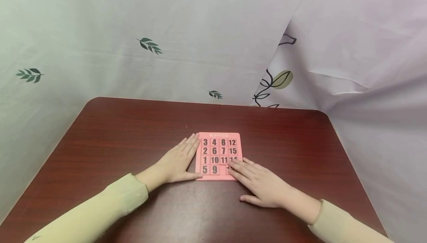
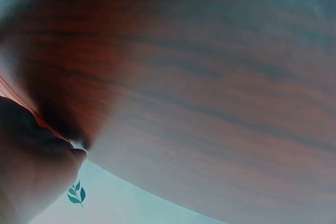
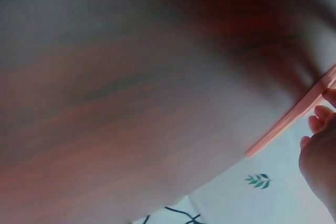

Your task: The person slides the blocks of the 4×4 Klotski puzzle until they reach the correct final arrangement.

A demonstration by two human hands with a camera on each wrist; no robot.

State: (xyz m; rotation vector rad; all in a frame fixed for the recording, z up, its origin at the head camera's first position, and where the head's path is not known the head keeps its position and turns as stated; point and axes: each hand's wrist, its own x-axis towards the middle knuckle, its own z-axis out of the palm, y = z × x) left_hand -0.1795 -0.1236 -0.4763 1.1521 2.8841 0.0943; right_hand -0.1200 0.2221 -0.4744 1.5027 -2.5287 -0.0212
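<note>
A pink sliding number puzzle lies flat on the table, its numbered tiles in rows. Along its left edge rests my left hand, fingers straight and thumb on the lower left corner. My right hand reaches in from the right, its extended fingertips touching tiles at the lower right and partly covering their numbers. A gap shows in the bottom row, right of the 9 tile. In the right wrist view, the puzzle's side appears beside the fingers; the left wrist view shows mostly blurred tabletop.
The dark red wooden table has rounded far corners. Pale curtains with leaf prints hang behind it and at both sides. Light sleeves cover both forearms.
</note>
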